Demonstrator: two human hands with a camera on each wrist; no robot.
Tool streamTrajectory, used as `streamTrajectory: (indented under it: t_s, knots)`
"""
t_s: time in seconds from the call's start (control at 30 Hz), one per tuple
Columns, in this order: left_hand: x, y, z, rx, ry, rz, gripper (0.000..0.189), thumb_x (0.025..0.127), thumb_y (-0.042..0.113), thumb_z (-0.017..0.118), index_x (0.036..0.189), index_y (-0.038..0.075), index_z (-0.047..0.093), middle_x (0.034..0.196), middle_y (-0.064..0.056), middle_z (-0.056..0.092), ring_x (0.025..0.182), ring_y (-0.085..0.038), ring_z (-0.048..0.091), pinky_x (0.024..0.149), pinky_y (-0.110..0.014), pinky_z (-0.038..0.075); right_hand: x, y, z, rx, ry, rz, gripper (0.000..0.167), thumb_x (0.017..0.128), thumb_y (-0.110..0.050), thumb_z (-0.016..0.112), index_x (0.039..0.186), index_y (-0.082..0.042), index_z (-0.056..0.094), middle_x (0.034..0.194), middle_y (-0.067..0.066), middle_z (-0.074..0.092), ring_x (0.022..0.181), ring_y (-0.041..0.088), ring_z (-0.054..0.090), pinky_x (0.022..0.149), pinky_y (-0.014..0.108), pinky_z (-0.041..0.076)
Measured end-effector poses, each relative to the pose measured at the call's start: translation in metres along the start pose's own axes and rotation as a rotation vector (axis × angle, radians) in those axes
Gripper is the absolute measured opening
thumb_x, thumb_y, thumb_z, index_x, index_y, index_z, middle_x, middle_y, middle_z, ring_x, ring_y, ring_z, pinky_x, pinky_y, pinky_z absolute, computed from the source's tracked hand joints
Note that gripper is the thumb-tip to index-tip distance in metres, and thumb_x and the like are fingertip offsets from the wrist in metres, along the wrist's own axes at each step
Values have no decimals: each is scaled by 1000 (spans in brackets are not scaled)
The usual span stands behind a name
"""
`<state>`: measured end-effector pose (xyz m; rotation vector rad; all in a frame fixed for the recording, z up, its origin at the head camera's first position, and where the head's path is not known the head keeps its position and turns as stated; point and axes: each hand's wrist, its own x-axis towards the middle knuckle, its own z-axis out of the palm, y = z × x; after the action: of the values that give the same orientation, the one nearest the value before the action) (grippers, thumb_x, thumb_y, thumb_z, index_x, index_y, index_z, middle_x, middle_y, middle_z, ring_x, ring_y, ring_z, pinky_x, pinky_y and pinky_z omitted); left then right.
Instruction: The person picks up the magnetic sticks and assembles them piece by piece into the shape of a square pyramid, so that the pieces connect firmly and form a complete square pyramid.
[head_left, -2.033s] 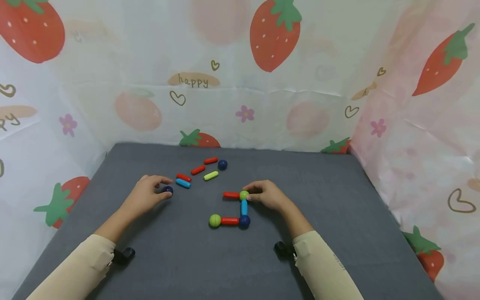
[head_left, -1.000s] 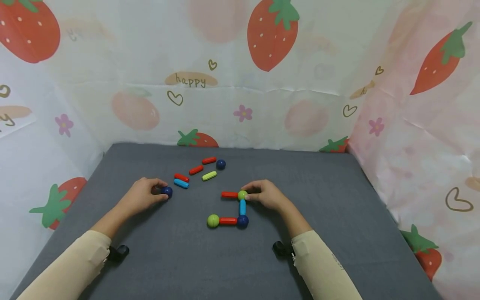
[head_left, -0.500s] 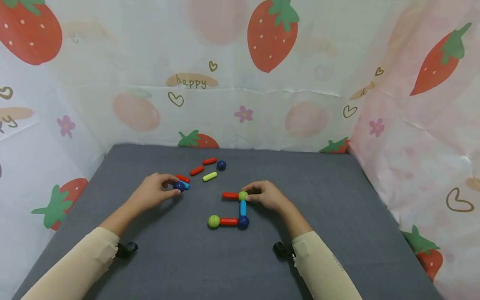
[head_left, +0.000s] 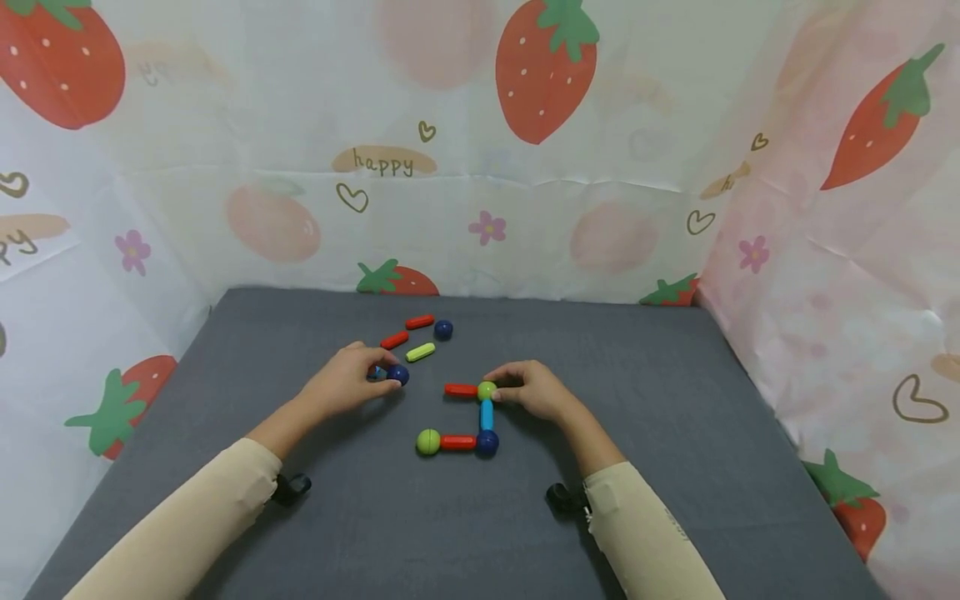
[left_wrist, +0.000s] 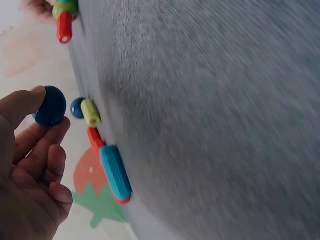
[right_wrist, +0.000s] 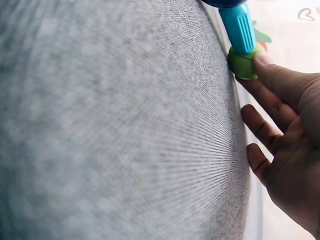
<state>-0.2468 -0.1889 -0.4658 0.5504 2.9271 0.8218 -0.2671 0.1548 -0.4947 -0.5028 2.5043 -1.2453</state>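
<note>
Between thumb and fingers my left hand (head_left: 347, 380) pinches a dark blue ball (left_wrist: 51, 107), held above the cloth to the left of a joined shape. That shape is a row of balls and rods: a green ball (head_left: 428, 442), a red rod (head_left: 458, 442), a dark blue ball (head_left: 487, 442), a light blue rod (head_left: 487, 415), a second green ball (head_left: 487, 391) and a red rod (head_left: 460, 390) pointing left with a free end. My right hand (head_left: 534, 390) grips the second green ball with thumb and fingertips, as the right wrist view also shows.
Beyond the left hand lie loose red rods (head_left: 419, 321), a yellow-green rod (head_left: 420, 352) and another dark blue ball (head_left: 443, 330). A loose light blue rod (left_wrist: 115, 172) is partly behind that hand in the head view. Grey cloth (head_left: 600, 358) covers the table; a strawberry-print curtain (head_left: 465, 192) surrounds it.
My left hand has closed on the dark blue ball, lifted it and carried it right toward the joined shape, passing in front of the loose rods. The right hand has stayed in place.
</note>
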Motion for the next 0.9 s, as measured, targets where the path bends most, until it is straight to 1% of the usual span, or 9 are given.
streamTrajectory:
  t_s: [0.13,0.23,0.33,0.47,0.6,0.7,0.83,0.9]
  knots:
    - [10,9,6,10,-18,22,34,92,36,78,120,16,74,103,-2,65,97,-19,55,79,-37,49,0,-1,-2,8,4,-2,24,95,-19,75,119,-22,77,117,-3,72,109,17,64,97,41,52]
    - [16,14,11,18,-28,34,34,92,36,78,120,17,75,105,1,69,99,-19,56,81,-38,51,1,-1,-2,7,3,-4,23,95,-19,75,118,-22,77,117,-3,72,108,17,64,96,41,52]
    - [21,17,17,29,-47,65,33,92,34,78,120,17,75,105,4,71,101,-20,58,84,-39,52,2,0,-1,0,0,0,23,95,-19,75,118,-23,77,116,-4,72,108,16,64,97,41,52]
    - [26,22,23,27,-71,100,33,92,32,79,120,15,75,107,3,72,104,-21,60,86,-41,54,2,2,0,-6,2,-2,22,95,-19,75,117,-23,77,116,-4,72,107,15,64,97,41,52]
    - [30,26,28,23,-93,77,32,91,33,79,118,16,75,110,2,73,106,-20,62,89,-40,54,2,2,1,-7,6,-7,23,95,-19,75,117,-22,77,115,-4,72,107,16,64,97,41,52]
    - [32,28,31,18,-122,50,31,91,34,80,116,17,75,108,2,72,105,-18,60,88,-38,53,2,1,1,-11,7,-7,23,95,-19,75,118,-22,77,116,-4,72,107,16,64,97,42,52]
    - [33,30,34,12,-145,41,30,91,34,80,115,17,75,107,2,71,103,-18,59,89,-39,53,1,0,1,-13,10,-4,23,95,-20,75,118,-23,77,116,-4,72,108,17,63,98,42,52]
    - [34,29,35,19,-146,51,29,91,33,80,114,16,75,107,2,71,103,-17,61,91,-40,53,2,1,1,-13,9,-5,23,95,-20,75,118,-23,77,116,-4,72,108,17,63,98,42,52]
